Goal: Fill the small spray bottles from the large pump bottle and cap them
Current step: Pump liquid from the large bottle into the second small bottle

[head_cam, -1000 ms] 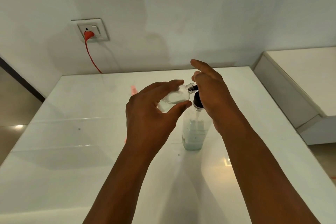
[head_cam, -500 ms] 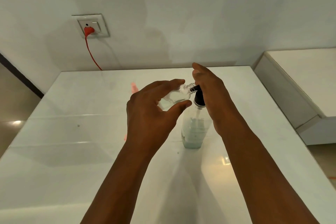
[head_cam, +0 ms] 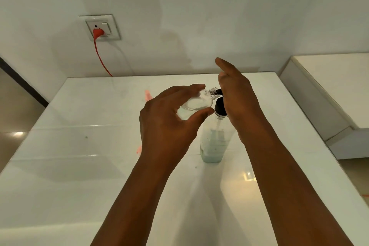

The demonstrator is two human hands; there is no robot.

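A large clear pump bottle (head_cam: 212,144) with pale liquid at its bottom stands on the white table (head_cam: 83,166). Its black pump head (head_cam: 219,108) is mostly covered by my right hand (head_cam: 237,96), which lies over it with straight fingers. My left hand (head_cam: 169,120) grips a small clear spray bottle (head_cam: 194,105), tilted on its side with its open threaded neck at the pump's black nozzle. Some clear liquid shows inside the small bottle. No cap is on it.
A wall socket (head_cam: 100,27) with a red plug and red cord (head_cam: 101,58) sits on the wall behind the table. A white cabinet (head_cam: 329,90) stands to the right. Faint pink marks (head_cam: 147,94) lie on the tabletop.
My right hand's fingers have lifted slightly above the pump head. The small bottle stays at the nozzle in my left hand.
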